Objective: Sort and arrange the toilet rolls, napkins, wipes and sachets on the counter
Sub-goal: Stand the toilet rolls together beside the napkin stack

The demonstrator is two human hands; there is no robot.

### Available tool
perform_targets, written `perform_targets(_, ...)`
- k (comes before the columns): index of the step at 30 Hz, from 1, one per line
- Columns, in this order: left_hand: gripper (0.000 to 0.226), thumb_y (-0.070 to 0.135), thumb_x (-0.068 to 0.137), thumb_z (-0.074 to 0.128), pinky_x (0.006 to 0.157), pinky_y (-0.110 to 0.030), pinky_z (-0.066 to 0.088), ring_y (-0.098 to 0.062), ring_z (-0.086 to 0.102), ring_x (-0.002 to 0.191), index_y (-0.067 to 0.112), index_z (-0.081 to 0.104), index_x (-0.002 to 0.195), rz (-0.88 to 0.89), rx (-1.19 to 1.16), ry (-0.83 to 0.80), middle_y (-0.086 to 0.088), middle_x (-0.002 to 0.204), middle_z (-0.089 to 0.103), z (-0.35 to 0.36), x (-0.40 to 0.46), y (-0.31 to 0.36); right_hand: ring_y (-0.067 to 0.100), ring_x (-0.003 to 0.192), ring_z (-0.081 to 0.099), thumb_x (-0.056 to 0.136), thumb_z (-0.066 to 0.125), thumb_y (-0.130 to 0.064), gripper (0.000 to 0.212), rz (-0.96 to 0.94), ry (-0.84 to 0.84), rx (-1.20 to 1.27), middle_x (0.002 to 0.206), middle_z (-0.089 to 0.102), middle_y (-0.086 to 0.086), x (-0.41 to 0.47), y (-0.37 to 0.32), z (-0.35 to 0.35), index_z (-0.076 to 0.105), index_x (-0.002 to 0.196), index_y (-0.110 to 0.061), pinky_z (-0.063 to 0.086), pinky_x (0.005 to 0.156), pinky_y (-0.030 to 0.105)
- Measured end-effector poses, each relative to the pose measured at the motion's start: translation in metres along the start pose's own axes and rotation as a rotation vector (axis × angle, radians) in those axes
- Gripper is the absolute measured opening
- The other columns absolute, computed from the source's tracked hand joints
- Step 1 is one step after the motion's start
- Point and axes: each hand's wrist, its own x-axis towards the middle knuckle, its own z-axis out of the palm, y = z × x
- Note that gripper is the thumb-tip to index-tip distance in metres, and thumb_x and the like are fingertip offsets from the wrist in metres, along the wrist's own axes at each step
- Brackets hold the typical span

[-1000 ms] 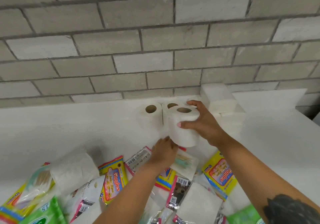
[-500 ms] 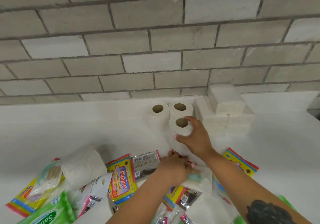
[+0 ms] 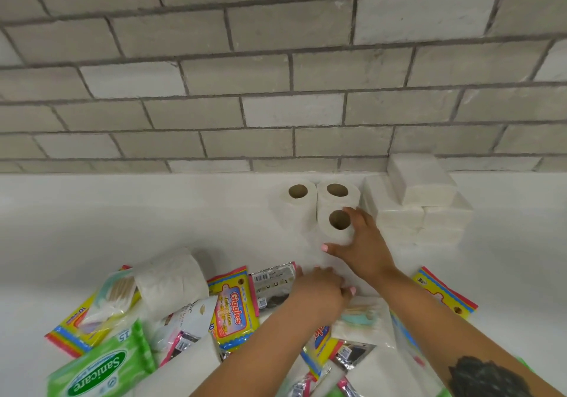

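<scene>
Right hand (image 3: 363,245) fingers curl round third upright toilet roll (image 3: 337,228), touching two others by wall | left hand (image 3: 319,292) fingers hidden, can't tell | napkins (image 3: 420,203) stacked | I judge the mixed pile (image 3: 184,314) unsorted.

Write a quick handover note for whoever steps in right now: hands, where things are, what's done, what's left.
Right hand grips the front roll, upright on the counter before two upright rolls by the wall.
Left hand rests in the pile; its hold is unclear.
Done: three rolls grouped, napkin stack beside them.
Left: lying roll, Giggles pack, Sanicare wipes, sachets.
</scene>
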Motion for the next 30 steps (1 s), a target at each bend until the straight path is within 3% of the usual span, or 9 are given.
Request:
perform_targets(5,0.043,0.040,0.093,0.044,0.116,-0.048,0.014,-0.021,0.038,0.133,0.029,0.046,0.135,-0.052,-0.106,0.152,0.001,0.144,0.045,-0.031,-0.024,-0.025,0.023,0.140,0.026,0.079,0.067,-0.049,0.077,-0.031,0.088,-0.103,0.153,0.026,0.004,-0.002,-0.015,-0.005,0.035,0.141,-0.017,0.036,0.106,0.041)
perform_targets(9,0.075,0.046,0.082,0.060,0.118,-0.048,0.006,-0.018,0.017,0.144,0.030,0.025,0.146,-0.180,-0.108,0.254,0.007,0.154,0.026,-0.059,-0.052,-0.079,0.023,0.139,0.026,0.083,0.064,-0.042,0.069,-0.084,0.149,-0.113,0.150,0.030,0.005,-0.004,-0.030,-0.007,0.037,0.140,-0.015,0.036,0.104,0.041)
perform_targets(13,0.116,0.062,0.069,0.069,0.115,-0.057,0.003,-0.031,-0.006,0.146,0.020,-0.002,0.151,-0.405,0.010,0.159,-0.003,0.160,0.000,-0.076,-0.075,-0.137,0.023,0.138,0.028,0.082,0.064,-0.039,0.069,-0.110,0.143,-0.061,0.150,0.032,0.003,-0.005,-0.042,-0.002,0.037,0.141,-0.017,0.036,0.107,0.039)
perform_targets(18,0.138,0.072,0.055,0.072,0.113,-0.062,0.003,-0.037,-0.014,0.144,0.016,-0.012,0.150,-0.575,0.024,0.033,-0.007,0.159,-0.009,-0.070,-0.090,-0.190,0.024,0.137,0.030,0.084,0.066,-0.032,0.066,-0.091,0.121,-0.042,0.151,0.030,0.004,-0.013,-0.061,0.010,0.037,0.140,-0.015,0.033,0.110,0.039)
perform_targets(21,0.141,0.071,0.051,0.075,0.112,-0.062,0.007,-0.037,-0.005,0.145,0.020,-0.012,0.149,-0.591,0.036,-0.020,-0.006,0.159,-0.002,-0.062,-0.095,-0.203,0.023,0.138,0.028,0.085,0.065,-0.030,0.064,-0.096,0.107,-0.052,0.151,0.030,0.003,-0.017,-0.072,0.017,0.036,0.141,-0.015,0.029,0.108,0.034)
perform_targets(24,0.138,0.061,0.050,0.081,0.110,-0.056,0.024,-0.031,0.026,0.140,0.020,-0.006,0.150,-0.570,0.050,0.006,-0.006,0.154,0.021,-0.057,-0.093,-0.210,0.020,0.135,0.030,0.086,0.063,-0.029,0.060,-0.096,0.087,-0.050,0.146,0.037,0.001,-0.021,-0.079,0.022,0.037,0.140,-0.017,0.032,0.105,0.033)
perform_targets(27,0.119,0.048,0.055,0.082,0.101,-0.043,0.042,-0.028,0.045,0.127,0.015,0.014,0.146,-0.542,0.039,0.093,-0.007,0.140,0.039,-0.052,-0.090,-0.217,0.019,0.130,0.038,0.087,0.062,-0.029,0.054,-0.081,-0.006,-0.048,0.140,0.044,0.000,-0.026,-0.082,0.029,0.041,0.137,-0.022,0.038,0.101,0.034)
perform_targets(30,0.105,0.044,0.058,0.078,0.095,-0.038,0.047,-0.025,0.049,0.121,0.016,0.022,0.142,-0.536,-0.009,0.156,-0.004,0.134,0.044,-0.052,-0.091,-0.223,0.018,0.129,0.040,0.088,0.060,-0.028,0.052,-0.094,-0.085,-0.092,0.139,0.044,-0.001,-0.033,-0.083,0.036,0.042,0.136,-0.024,0.036,0.101,0.029)
